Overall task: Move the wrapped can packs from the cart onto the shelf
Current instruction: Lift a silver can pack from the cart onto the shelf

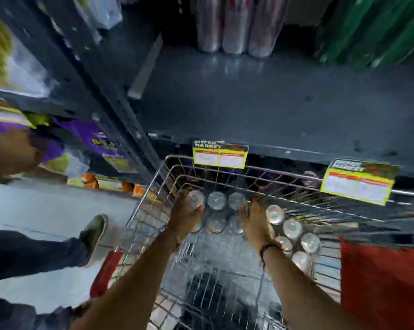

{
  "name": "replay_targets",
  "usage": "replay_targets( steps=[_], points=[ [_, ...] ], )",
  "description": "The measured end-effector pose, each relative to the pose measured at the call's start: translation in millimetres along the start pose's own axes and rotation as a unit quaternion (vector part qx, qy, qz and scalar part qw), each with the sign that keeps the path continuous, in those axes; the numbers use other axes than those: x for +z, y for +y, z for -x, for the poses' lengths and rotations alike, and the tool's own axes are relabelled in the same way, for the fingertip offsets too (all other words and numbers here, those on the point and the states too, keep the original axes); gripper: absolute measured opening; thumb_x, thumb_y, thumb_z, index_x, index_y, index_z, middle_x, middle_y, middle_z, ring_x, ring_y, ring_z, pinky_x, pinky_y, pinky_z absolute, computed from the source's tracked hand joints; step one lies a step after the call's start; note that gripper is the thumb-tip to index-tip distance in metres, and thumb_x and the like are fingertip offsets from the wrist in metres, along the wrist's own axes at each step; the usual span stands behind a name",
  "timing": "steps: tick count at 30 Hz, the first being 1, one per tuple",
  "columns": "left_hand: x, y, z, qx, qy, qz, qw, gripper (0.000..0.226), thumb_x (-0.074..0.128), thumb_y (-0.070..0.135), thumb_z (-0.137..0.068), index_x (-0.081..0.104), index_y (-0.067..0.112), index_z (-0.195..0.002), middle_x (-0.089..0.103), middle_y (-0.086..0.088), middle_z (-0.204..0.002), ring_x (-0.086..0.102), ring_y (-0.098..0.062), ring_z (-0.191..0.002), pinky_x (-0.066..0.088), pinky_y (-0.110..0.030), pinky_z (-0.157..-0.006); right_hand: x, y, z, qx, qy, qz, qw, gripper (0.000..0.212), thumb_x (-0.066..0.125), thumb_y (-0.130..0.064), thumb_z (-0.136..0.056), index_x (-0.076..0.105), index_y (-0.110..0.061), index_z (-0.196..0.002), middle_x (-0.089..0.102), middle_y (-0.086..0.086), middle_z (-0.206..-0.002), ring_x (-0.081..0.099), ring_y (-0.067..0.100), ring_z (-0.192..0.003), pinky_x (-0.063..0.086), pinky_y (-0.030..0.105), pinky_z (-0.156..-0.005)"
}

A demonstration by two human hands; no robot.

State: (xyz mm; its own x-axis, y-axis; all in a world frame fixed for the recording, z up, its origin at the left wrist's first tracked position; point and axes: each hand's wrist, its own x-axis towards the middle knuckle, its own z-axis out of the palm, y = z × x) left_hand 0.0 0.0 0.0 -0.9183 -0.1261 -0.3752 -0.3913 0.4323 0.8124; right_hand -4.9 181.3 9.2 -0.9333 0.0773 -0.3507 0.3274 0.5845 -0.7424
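Both hands, left hand (185,214) and right hand (256,222), clasp a can pack (216,211) inside the cart (177,160); slick wrap could slip, or the pack could snag the cart rim below the shelf (260,103).

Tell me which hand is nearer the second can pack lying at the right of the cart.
Right. The right hand sits directly beside that second can pack, touching its near edge; the left hand is across the front can pack, farther away.

"SUPER MARKET" on shelf tag (220,154)
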Motion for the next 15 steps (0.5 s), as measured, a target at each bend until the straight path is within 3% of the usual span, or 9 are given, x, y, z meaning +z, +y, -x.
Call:
replay_targets(
  steps=[2, 4, 5, 7, 9, 11, 13, 15],
  points=[
    [5.2, -10.1, -14.7, -0.048, -0.003, 0.047, 0.998, 0.061, 0.058, -0.002, -0.082, 0.026, -0.003, -0.134, 0.036, -0.026, -0.137, 0.039, -0.043, -0.126, 0.043, -0.047, -0.095, 9.9, 5.7, -13.0, 0.1, -0.065, -0.056, 0.991, 0.035, 0.052, -0.019, -0.09, 0.045, -0.003, -0.12, 0.056, 0.023, -0.119, 0.054, 0.033, -0.101, 0.042, 0.035, -0.075],
    [9.1, -19.0, -24.1, -0.073, -0.004, 0.089, 0.993, 0.06, 0.059, -0.005, -0.08, 0.029, 0.003, -0.131, 0.042, -0.014, -0.125, 0.045, -0.04, -0.118, 0.052, -0.029, -0.077, 16.4, 13.6, -22.0, 0.186, -0.134, -0.107, 0.968, 0.046, 0.053, -0.019, -0.09, 0.038, -0.001, -0.129, 0.051, 0.023, -0.131, 0.053, 0.034, -0.111, 0.047, 0.039, -0.085],
    [11.6, -26.6, -27.4, -0.069, -0.007, 0.114, 0.991, 0.054, 0.059, -0.009, -0.079, 0.034, 0.005, -0.125, 0.046, -0.012, -0.118, 0.049, -0.038, -0.112, 0.053, -0.016, -0.067, 19.7, 20.8, -26.0, 0.205, -0.156, -0.104, 0.961, 0.049, 0.053, -0.018, -0.09, 0.035, -0.001, -0.132, 0.047, 0.022, -0.136, 0.049, 0.035, -0.119, 0.046, 0.042, -0.094],
    [14.1, -39.2, -27.8, -0.056, -0.015, 0.149, 0.987, 0.044, 0.059, -0.013, -0.077, 0.048, 0.017, -0.107, 0.057, -0.007, -0.107, 0.06, -0.026, -0.098, 0.049, -0.004, -0.057, 23.6, 27.5, -26.4, 0.231, -0.174, -0.113, 0.951, 0.052, 0.053, -0.016, -0.089, 0.032, -0.002, -0.135, 0.043, 0.022, -0.139, 0.048, 0.034, -0.121, 0.045, 0.04, -0.092],
    [15.0, -41.6, -25.4, -0.07, -0.015, 0.175, 0.982, 0.043, 0.059, -0.01, -0.078, 0.053, 0.031, -0.092, 0.06, 0.006, -0.094, 0.064, -0.006, -0.089, 0.049, -0.006, -0.052, 27.9, 27.8, -25.4, 0.239, -0.151, -0.157, 0.946, 0.053, 0.054, -0.01, -0.088, 0.032, -0.005, -0.136, 0.046, 0.023, -0.137, 0.052, 0.028, -0.111, 0.043, 0.037, -0.083],
    [16.3, -40.9, -25.8, -0.093, -0.014, 0.21, 0.973, 0.04, 0.059, -0.007, -0.079, 0.053, 0.031, -0.088, 0.059, 0.009, -0.091, 0.059, -0.001, -0.083, 0.049, -0.007, -0.052, 32.8, 25.3, -25.1, 0.224, -0.115, -0.208, 0.945, 0.062, 0.057, -0.004, -0.086, 0.026, -0.009, -0.139, 0.049, 0.021, -0.135, 0.053, 0.029, -0.11, 0.048, 0.039, -0.082],
    [13.7, -33.9, -21.6, -0.117, -0.02, 0.228, 0.967, 0.038, 0.059, -0.005, -0.08, 0.052, 0.03, -0.094, 0.059, 0.008, -0.092, 0.055, -0.002, -0.08, 0.049, -0.008, -0.05, 31.2, 18.6, -20.9, 0.204, -0.103, -0.216, 0.949, 0.057, 0.055, -0.008, -0.088, 0.028, -0.009, -0.138, 0.049, 0.021, -0.135, 0.053, 0.031, -0.113, 0.051, 0.034, -0.086],
    [8.5, -25.8, -12.3, -0.143, -0.034, 0.256, 0.956, 0.041, 0.058, -0.002, -0.081, 0.049, 0.021, -0.114, 0.06, 0.005, -0.096, 0.056, -0.009, -0.083, 0.05, -0.016, -0.053, 26.2, 15.0, -13.5, 0.202, -0.09, -0.178, 0.959, 0.041, 0.05, -0.019, -0.091, 0.038, -0.008, -0.129, 0.058, 0.015, -0.123, 0.056, 0.03, -0.108, 0.044, 0.037, -0.101]
  ],
)
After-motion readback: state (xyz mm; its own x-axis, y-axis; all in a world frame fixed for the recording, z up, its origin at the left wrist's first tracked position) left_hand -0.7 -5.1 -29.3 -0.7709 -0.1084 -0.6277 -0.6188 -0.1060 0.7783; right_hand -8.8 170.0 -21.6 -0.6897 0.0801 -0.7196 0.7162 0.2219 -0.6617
